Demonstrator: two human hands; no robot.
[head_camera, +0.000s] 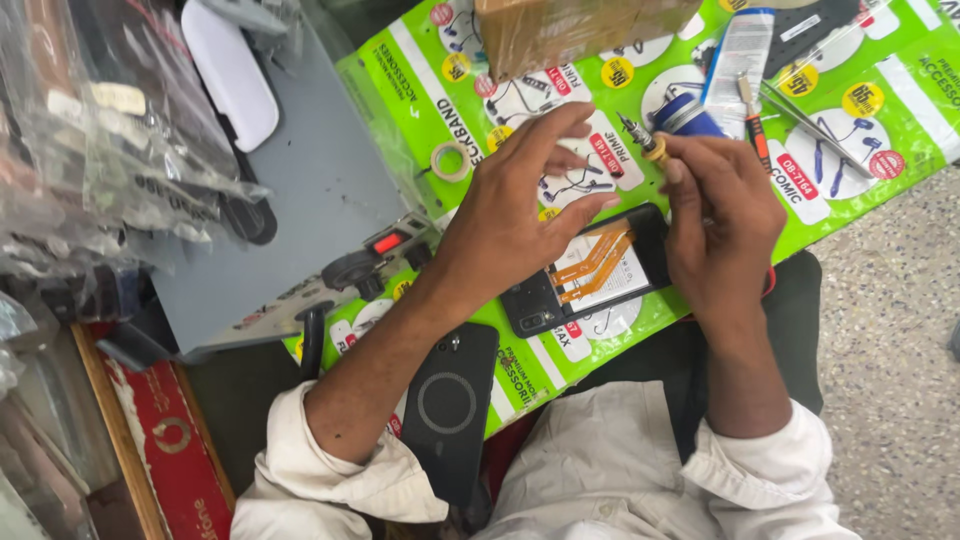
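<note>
So the whole thing sits on a bright green printed mat covered in earphone pictures, with a grey machine housing taking up the left side and a pile of clear plastic bags stacked beyond that. A brown cardboard box sits at the top edge of the mat. Near the person's lap lies a black phone back cover with a round ring on it, partly off the mat's near edge. The opened phone lies flat on the mat right under the hands, back off, orange flex cables showing across the middle. The left hand hovers over its left end with fingers spread and loose, not clamped on anything, fingertips reaching toward the tool tip. The right hand is closed around a small screwdriver, pinching it near its yellow collar, tip pointing up and left, just above the phone's top edge. Further back there's a blue tube and a white packet, plus tweezers lying next to a thin orange-handled tool. Smallest bit: a roll of tape on the mat, left of the left hand
</note>
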